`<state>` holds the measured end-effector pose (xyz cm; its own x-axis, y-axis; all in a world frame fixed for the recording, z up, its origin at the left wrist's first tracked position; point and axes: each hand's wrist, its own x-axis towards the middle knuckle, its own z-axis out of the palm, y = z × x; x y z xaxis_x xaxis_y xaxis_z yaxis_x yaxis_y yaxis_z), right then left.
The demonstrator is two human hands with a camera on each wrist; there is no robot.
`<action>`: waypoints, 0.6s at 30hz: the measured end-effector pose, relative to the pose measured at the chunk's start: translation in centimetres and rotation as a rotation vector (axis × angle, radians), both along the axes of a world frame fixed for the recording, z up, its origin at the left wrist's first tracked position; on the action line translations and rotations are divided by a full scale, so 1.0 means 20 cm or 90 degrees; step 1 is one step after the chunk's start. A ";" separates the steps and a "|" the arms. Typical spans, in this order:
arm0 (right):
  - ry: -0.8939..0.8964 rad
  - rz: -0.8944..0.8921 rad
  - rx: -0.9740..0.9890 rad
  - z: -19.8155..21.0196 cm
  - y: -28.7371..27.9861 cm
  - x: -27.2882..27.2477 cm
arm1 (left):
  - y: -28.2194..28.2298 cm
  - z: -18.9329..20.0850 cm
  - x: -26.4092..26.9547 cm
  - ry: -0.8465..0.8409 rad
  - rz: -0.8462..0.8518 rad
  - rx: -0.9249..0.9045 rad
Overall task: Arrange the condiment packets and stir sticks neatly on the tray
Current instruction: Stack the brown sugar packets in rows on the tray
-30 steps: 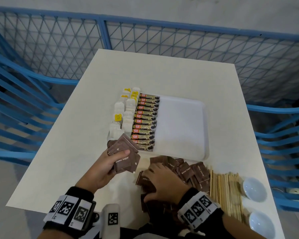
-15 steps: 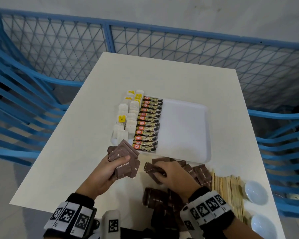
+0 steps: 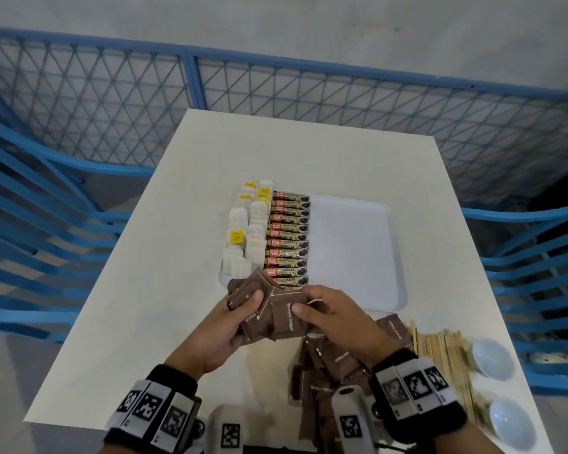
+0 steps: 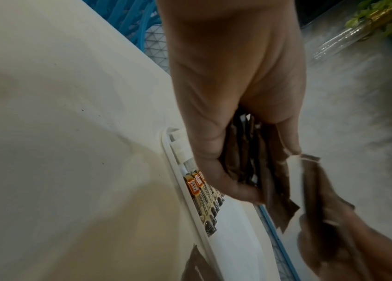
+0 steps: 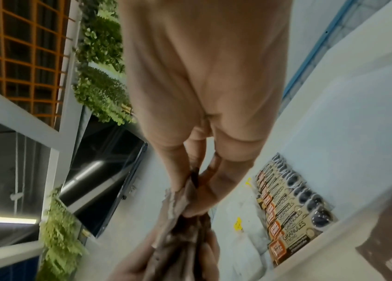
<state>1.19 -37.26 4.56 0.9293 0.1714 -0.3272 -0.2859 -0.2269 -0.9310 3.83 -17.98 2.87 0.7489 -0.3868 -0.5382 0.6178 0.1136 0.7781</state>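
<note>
My left hand (image 3: pixel 243 309) grips a fanned stack of brown sugar packets (image 3: pixel 263 306) just in front of the white tray (image 3: pixel 354 253). My right hand (image 3: pixel 312 306) pinches a brown packet (image 3: pixel 287 319) against that stack. In the left wrist view the fingers (image 4: pixel 216 167) curl round the packet bundle (image 4: pixel 257 165); the right wrist view shows my thumb and fingers (image 5: pixel 204 182) pinching packets (image 5: pixel 183 205). On the tray's left part lie a row of coffee granule sticks (image 3: pixel 287 237) and white sachets (image 3: pixel 246 237). Loose brown packets (image 3: pixel 335 355) and wooden stir sticks (image 3: pixel 440 352) lie on the table at front right.
Two small white bowls (image 3: pixel 489 358) (image 3: pixel 512 421) stand at the table's front right corner. A blue mesh fence (image 3: pixel 276 90) surrounds the white table (image 3: pixel 164 257). The tray's right half is bare.
My right hand has lifted from the loose pile with a brown packet and brought it left to the stack in my left hand. Both hands have risen toward the tray's near edge.
</note>
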 end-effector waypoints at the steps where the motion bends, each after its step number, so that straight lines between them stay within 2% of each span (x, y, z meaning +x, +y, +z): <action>1: -0.013 -0.002 -0.019 -0.01 0.03 0.01 | 0.01 0.00 0.01 0.005 -0.006 -0.003; 7: -0.024 -0.150 -0.066 -0.04 0.17 0.06 | 0.07 0.01 0.04 -0.003 -0.074 -0.015; 11: 0.016 -0.237 0.011 -0.06 0.23 0.07 | 0.10 0.01 0.07 -0.011 -0.019 -0.036; 14: 0.064 -0.209 0.033 -0.07 0.26 0.06 | 0.15 0.00 0.10 -0.013 0.008 -0.036; 18: 0.079 -0.209 0.100 -0.06 0.30 0.07 | 0.20 0.00 0.12 -0.008 -0.030 -0.056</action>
<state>2.53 -31.23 3.31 0.8977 -0.0723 -0.4347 -0.4331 0.0377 -0.9006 6.17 -14.06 2.83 0.7353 -0.4672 -0.4910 0.6139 0.1521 0.7746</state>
